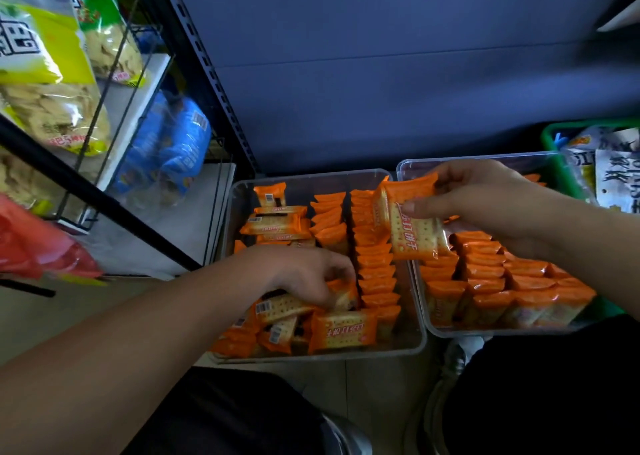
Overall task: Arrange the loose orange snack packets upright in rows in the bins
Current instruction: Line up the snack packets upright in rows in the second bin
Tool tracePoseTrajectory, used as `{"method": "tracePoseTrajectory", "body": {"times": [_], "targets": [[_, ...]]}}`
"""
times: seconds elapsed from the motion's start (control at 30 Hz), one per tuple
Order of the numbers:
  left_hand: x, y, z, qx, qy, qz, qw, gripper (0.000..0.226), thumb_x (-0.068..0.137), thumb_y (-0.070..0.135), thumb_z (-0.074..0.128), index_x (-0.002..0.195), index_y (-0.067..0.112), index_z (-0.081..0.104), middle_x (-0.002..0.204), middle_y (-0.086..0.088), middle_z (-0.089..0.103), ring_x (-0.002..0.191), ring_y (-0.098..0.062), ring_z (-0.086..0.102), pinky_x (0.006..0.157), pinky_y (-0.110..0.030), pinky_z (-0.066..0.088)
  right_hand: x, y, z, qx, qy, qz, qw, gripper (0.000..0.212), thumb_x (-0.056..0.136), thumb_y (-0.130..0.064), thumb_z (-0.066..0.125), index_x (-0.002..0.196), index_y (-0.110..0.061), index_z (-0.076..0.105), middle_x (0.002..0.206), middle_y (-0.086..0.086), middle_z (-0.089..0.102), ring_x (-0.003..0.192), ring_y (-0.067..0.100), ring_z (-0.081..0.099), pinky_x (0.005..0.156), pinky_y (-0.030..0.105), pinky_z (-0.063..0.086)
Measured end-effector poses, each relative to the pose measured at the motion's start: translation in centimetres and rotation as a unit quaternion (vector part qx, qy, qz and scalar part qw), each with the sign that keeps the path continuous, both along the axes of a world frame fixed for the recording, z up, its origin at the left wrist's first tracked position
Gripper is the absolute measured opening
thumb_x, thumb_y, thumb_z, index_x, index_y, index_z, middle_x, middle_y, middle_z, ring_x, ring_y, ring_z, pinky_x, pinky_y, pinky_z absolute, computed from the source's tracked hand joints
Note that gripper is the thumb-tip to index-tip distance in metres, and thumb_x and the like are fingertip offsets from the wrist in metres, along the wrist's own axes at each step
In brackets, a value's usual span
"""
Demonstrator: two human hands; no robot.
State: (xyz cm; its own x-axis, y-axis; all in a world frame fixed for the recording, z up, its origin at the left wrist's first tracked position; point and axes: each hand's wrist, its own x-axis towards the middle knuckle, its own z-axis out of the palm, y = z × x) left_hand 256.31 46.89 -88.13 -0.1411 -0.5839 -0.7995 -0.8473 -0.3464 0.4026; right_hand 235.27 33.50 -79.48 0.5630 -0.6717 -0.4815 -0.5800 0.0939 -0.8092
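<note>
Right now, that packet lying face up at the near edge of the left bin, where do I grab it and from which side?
Probably from above: pinch the face-up packet across its two long edges, near the middle. It lies flat on the loose heap, top face clear, and the bin wall crowds its near side.

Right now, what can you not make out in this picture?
Head view only:
Whether the left hand grips a loose packet: its fingers hide it.
Right bin, far rows: behind the right hand and held packets.
Green basket: cut by the right edge.
</note>
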Motion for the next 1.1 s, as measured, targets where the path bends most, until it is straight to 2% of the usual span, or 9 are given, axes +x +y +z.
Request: {"method": "tracePoseTrajectory", "body": {"times": [0.07,0.17,0.33,0.57,0.67,0.77,0.87,0.97,1.1], "targets": [[-0.4,0.6,0.4,0.005,0.014,0.012,1.000,0.061,0.084,0.062,0.077,0.137,0.047,0.050,0.133,0.014,0.045,0.129,-0.019,0.050,0.106,-0.042,0.046,-0.1,0.1,0.2,-0.002,-0.001,0.004,1.000,0.031,0.077,-0.023,0.090,0.104,-0.022,0.074,0.093,-0.004,0.081,0.091,0.014,0.078,0.085,0.039,0.058],[-1.5,1.4,0.4,-0.048,-0.015,-0.012,0.999,0.073,0.070,0.068,0.085,0.131,0.046,0.051,0.124,0.017,0.051,0.113,-0.016,0.054,0.089,-0.037,0.049,-0.2,0.3,0.3,-0.002,-0.006,0.008,1.000,0.030,0.078,-0.024,0.089,0.104,-0.022,0.074,0.093,-0.005,0.081,0.092,0.013,0.077,0.084,0.037,0.057],[-1.9,2.3,0.6,-0.119,-0.031,0.008,0.992,0.060,0.071,0.051,0.090,0.120,0.042,0.056,0.117,0.013,0.056,0.108,-0.016,0.055,0.079,-0.034,0.045,0.1,0.8,0.3,-0.004,-0.012,0.008,1.000,0.033,0.075,-0.028,0.092,0.104,-0.023,0.075,0.094,-0.005,0.081,0.094,0.015,0.076,0.076,0.036,0.055],[-0.8,3.5,2.6,-0.136,0.010,0.039,0.990,0.059,0.067,0.041,0.096,0.112,0.040,0.058,0.117,0.014,0.058,0.106,-0.012,0.058,0.087,-0.039,0.055,0.5,1.9,0.9,-0.009,-0.027,0.008,1.000,0.041,0.071,-0.030,0.094,0.104,-0.019,0.074,0.101,0.007,0.079,0.098,0.025,0.076,0.093,0.050,0.061],[-0.2,4.1,2.5,-0.172,0.021,0.104,0.979,0.057,0.065,0.037,0.097,0.107,0.040,0.058,0.113,0.014,0.060,0.102,-0.012,0.061,0.087,-0.044,0.058,0.5,2.3,1.2,-0.006,-0.031,0.006,0.999,0.041,0.072,-0.028,0.093,0.105,-0.016,0.074,0.102,0.010,0.079,0.099,0.029,0.076,0.094,0.052,0.059],[1.1,4.7,2.6,-0.242,0.040,0.189,0.951,0.054,0.064,0.030,0.097,0.103,0.037,0.060,0.106,0.013,0.061,0.095,-0.007,0.060,0.078,-0.032,0.055,0.6,2.3,1.2,-0.005,-0.036,-0.006,0.999,0.041,0.075,-0.025,0.092,0.110,-0.013,0.072,0.102,0.012,0.078,0.099,0.030,0.076,0.092,0.051,0.059],[3.2,5.3,2.9,-0.286,0.063,0.296,0.909,0.053,0.062,0.026,0.099,0.100,0.033,0.063,0.106,0.006,0.063,0.093,-0.011,0.061,0.078,-0.029,0.053,0.7,2.2,0.9,-0.001,-0.043,-0.019,0.999,0.038,0.076,-0.023,0.091,0.109,-0.015,0.072,0.099,0.008,0.079,0.094,0.025,0.077,0.084,0.044,0.061],[5.9,5.5,2.8,-0.319,0.055,0.396,0.859,0.058,0.050,0.036,0.096,0.097,0.032,0.063,0.099,0.001,0.067,0.085,-0.017,0.064,0.071,-0.037,0.054,1.0,2.2,0.6,0.009,-0.052,-0.023,0.998,0.036,0.078,-0.020,0.089,0.109,-0.016,0.071,0.093,0.003,0.080,0.090,0.020,0.077,0.082,0.040,0.060],[8.4,4.5,1.8,-0.366,0.023,0.486,0.794,0.053,0.065,0.013,0.096,0.103,0.016,0.061,0.086,0.002,0.067,0.075,-0.016,0.062,0.067,-0.036,0.052,1.7,2.1,-0.1,0.018,-0.049,-0.024,0.998,0.046,0.075,-0.022,0.091,0.116,-0.020,0.069,0.094,0.001,0.081,0.093,0.020,0.077,0.087,0.044,0.060]]}}
